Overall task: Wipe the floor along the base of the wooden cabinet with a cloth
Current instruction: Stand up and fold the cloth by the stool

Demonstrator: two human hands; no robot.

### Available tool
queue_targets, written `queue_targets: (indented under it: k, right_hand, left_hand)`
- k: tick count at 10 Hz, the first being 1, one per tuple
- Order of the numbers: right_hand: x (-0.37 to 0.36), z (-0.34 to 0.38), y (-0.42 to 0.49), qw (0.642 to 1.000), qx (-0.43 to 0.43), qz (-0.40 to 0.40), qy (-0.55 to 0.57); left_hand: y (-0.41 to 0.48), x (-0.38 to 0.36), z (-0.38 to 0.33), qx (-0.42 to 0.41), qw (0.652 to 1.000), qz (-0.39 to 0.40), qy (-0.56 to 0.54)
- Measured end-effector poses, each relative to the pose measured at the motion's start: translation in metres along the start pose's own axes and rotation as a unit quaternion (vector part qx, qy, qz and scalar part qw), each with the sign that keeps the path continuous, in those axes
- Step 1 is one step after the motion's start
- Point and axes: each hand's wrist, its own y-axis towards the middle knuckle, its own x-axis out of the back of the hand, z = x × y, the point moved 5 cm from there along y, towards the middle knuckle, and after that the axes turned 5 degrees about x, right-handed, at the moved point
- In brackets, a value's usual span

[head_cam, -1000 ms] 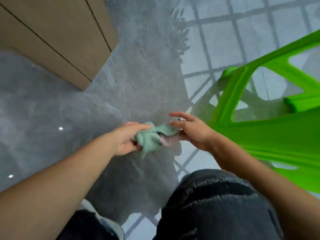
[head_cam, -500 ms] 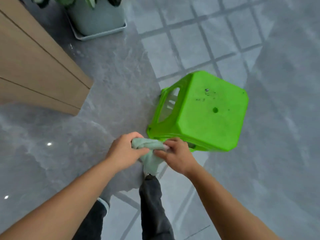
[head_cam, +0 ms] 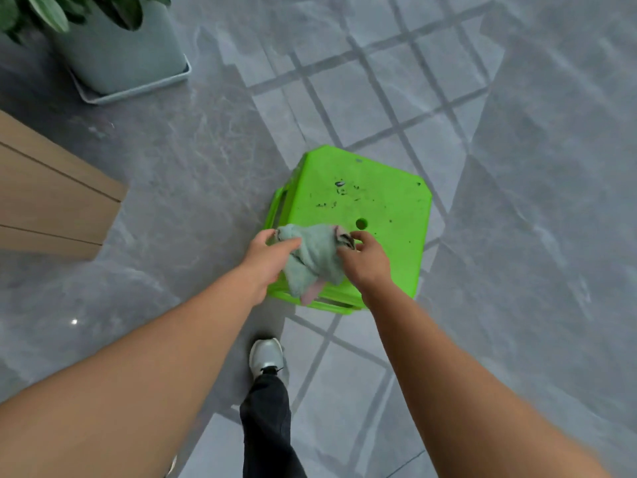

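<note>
Cloth (head_cam: 312, 260), pale green, bunched, held in the air between both hands above a green stool (head_cam: 375, 208). Left hand (head_cam: 267, 258) closed on its left edge; right hand (head_cam: 367, 262) pinched on its right. Wooden cabinet (head_cam: 48, 198) seen at far left on grey floor (head_cam: 193, 167).

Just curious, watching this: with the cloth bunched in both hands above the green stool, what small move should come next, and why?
Probably carry the cloth left and down toward the wooden cabinet. Both the left hand and right hand hold it in the air, away from the cabinet's base.
</note>
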Motion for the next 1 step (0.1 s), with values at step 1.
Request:
queue_targets:
  k: [1]
  right_hand:
    - [0.0002,0.0016,-0.02,0.995,0.057,-0.052,-0.069]
  left_hand:
    - [0.0026,0.021,-0.0037,-0.026,0.998,-0.022,0.047]
